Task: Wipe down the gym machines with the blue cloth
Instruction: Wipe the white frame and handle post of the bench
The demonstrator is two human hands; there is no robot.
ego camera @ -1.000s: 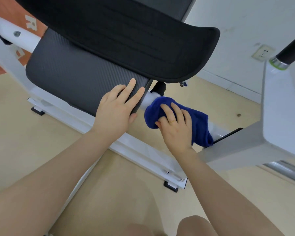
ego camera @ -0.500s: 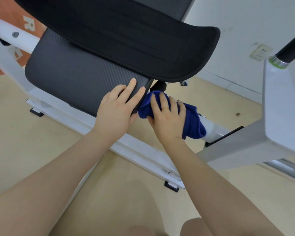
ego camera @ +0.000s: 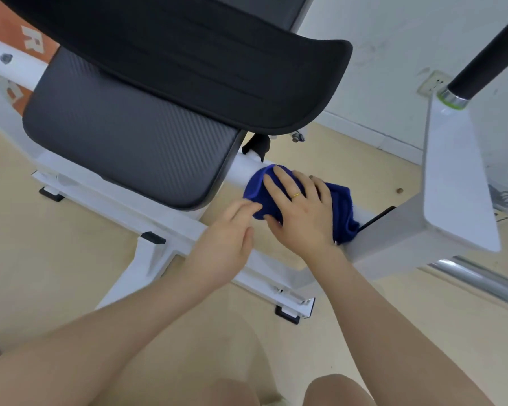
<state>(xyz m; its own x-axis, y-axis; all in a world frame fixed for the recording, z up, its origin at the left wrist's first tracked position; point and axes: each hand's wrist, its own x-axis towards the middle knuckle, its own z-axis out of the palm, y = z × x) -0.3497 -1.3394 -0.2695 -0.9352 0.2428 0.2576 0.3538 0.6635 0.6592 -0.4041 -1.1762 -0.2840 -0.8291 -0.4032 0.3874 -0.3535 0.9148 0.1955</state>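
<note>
Nearest me, my left hand (ego camera: 226,238) lies relaxed, fingertips touching the blue cloth (ego camera: 342,206); my right hand (ego camera: 301,212) presses it flat-fingered onto the white frame tube (ego camera: 244,168) beyond. Soft, light, bunching: I'd judge it best gripped at its bunched middle.

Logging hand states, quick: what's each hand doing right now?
Left hand: open, fingers at the cloth, holding nothing.
Right hand: open, pressing the cloth flat.

Blue cloth (ego camera: 342,206): fluffy terry. Seat pad (ego camera: 129,148): matt black, carbon-weave texture. Back pad (ego camera: 188,54): matt black, smooth. Frame (ego camera: 458,177): glossy white painted metal. Floor (ego camera: 56,259): smooth beige.
</note>
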